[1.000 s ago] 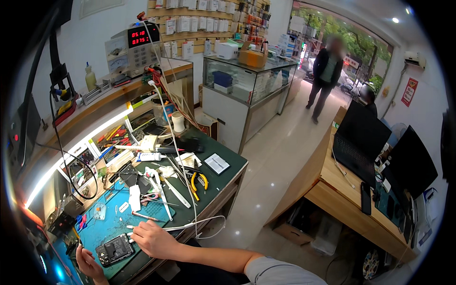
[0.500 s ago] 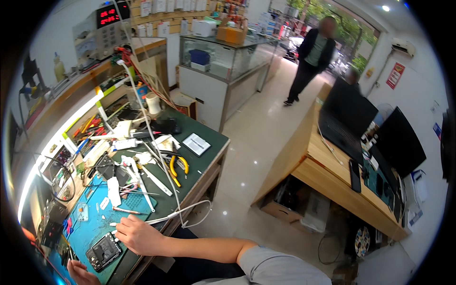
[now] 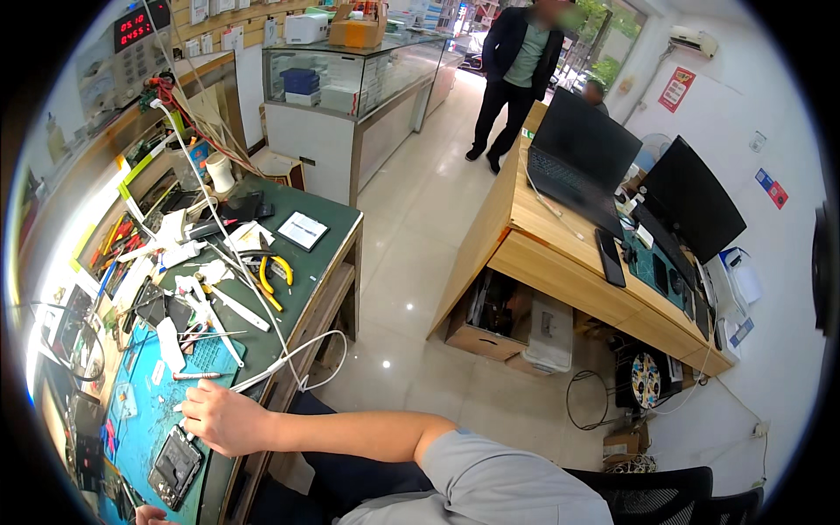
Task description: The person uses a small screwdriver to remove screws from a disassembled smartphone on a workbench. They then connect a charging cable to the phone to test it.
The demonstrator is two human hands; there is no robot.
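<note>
An opened phone [image 3: 176, 468] with bare inner parts lies on the blue work mat [image 3: 133, 435]. Just beyond its top end is my right hand [image 3: 226, 420], fingers closed around a slim white thing whose pale tip [image 3: 178, 407] pokes out. Most of that thing is hidden in my fingers, so its kind is unclear. A white cord [image 3: 262, 374] runs behind the hand. My left hand [image 3: 150, 516] shows only in part at the lower edge, near the phone's lower end. Its fingers pinch a thin, tweezer-like tool [image 3: 129, 492]. A slender screwdriver [image 3: 198, 376] lies beyond my right hand.
Yellow-handled pliers [image 3: 278, 273], white tools and a small white pad [image 3: 303, 230] crowd the green bench top [image 3: 306, 197]. A lit strip lamp [image 3: 74, 232] borders the left side. Rightward stand a wooden desk [image 3: 560, 262] with a laptop [image 3: 584, 157] and a standing person [image 3: 516, 79].
The view has turned, so the bench sits further left and higher. My right hand stays by the phone's top end. Less of my left hand shows. The standing person appears closer.
</note>
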